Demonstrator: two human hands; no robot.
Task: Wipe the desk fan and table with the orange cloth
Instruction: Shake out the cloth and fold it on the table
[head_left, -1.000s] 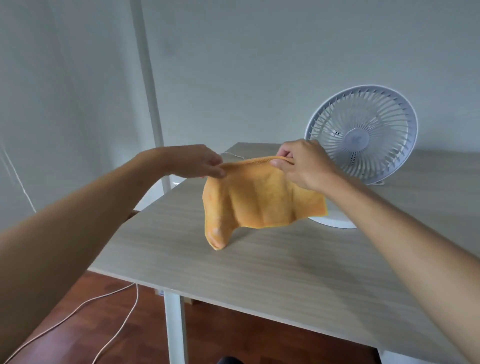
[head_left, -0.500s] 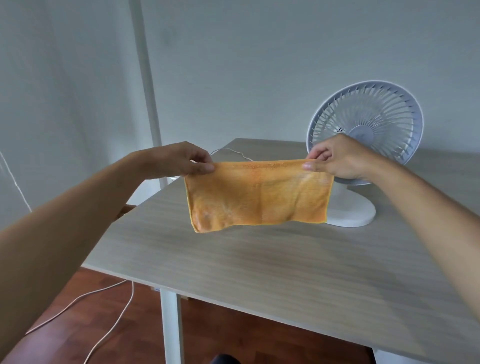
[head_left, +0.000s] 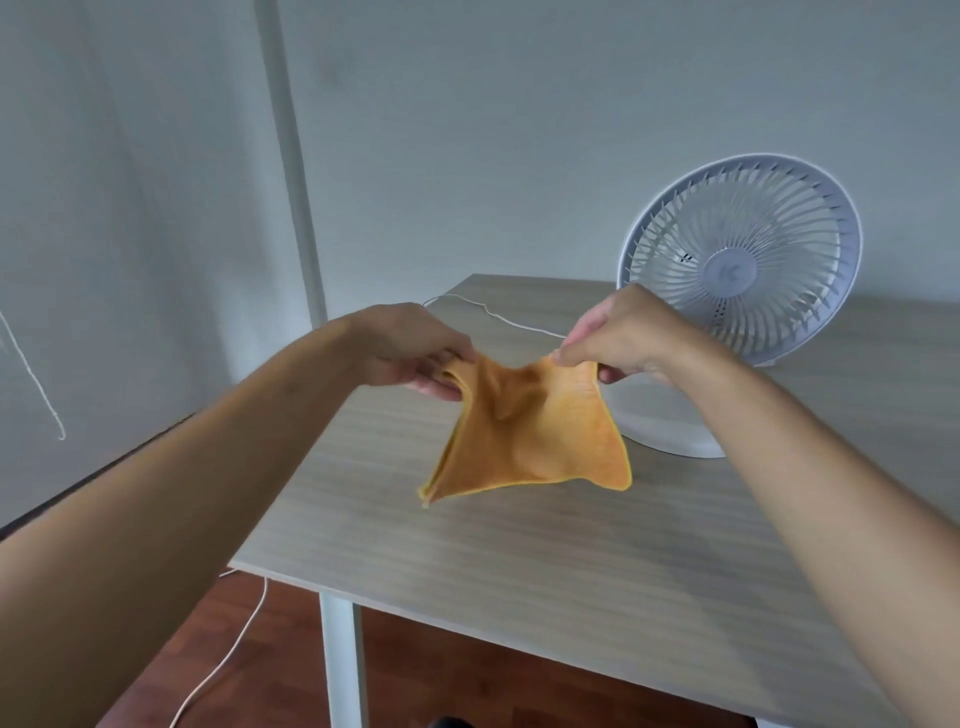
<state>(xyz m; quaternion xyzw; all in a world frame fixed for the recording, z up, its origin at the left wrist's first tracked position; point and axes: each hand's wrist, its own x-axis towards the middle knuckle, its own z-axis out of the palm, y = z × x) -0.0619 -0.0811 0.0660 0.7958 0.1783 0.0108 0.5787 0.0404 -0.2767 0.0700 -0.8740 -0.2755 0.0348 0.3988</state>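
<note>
An orange cloth (head_left: 524, 436) hangs in the air above the light wooden table (head_left: 519, 561). My left hand (head_left: 415, 348) pinches its upper left edge and my right hand (head_left: 628, 332) pinches its upper right edge. The two hands are close together, so the cloth sags in a fold between them with its lower corners spread out. A white desk fan (head_left: 737, 265) stands upright at the back right of the table, its round grille facing me. My right hand and forearm hide part of the fan's base (head_left: 670, 431).
A thin white cable (head_left: 498, 314) runs across the back of the table toward the fan. Another white cable (head_left: 223, 660) trails over the dark wooden floor below the table's left corner. A white table leg (head_left: 343, 665) stands under the front edge. Grey walls rise behind.
My hands have come closer together and dropped lower. The cloth, stretched flat half a second ago, now sags and folds in the middle.
</note>
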